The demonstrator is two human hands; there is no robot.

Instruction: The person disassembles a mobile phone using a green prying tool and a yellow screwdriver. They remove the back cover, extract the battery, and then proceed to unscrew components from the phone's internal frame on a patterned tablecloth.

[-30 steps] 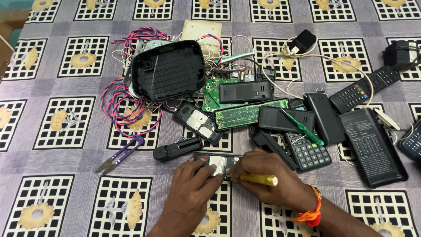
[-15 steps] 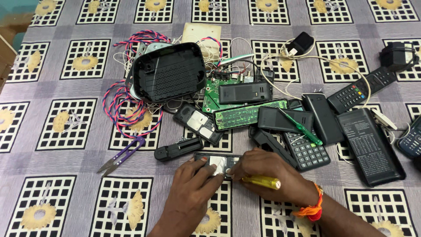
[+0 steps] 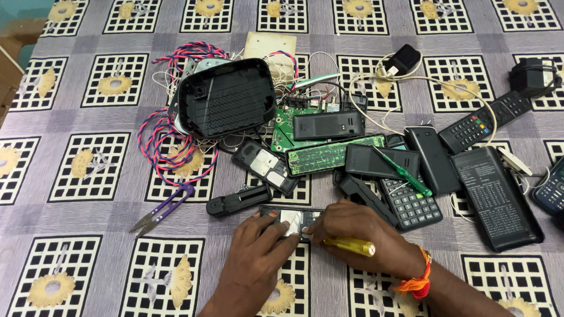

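A yellow-handled screwdriver [image 3: 350, 245], green circuit board [image 3: 329, 155], purple thread snips [image 3: 161, 208] and pink-blue twisted wires [image 3: 164, 147] lie on a purple-grey cloth [image 3: 88, 264] patterned with black grids and yellow flowers.

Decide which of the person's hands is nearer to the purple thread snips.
Left. The left hand lies just right of the purple thread snips, resting on the opened phone; the right hand is farther right, gripping a yellow-handled screwdriver.

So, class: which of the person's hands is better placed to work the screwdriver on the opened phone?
Right. The right hand already grips the yellow-handled screwdriver, tip towards the opened phone; the left hand only presses the phone flat.
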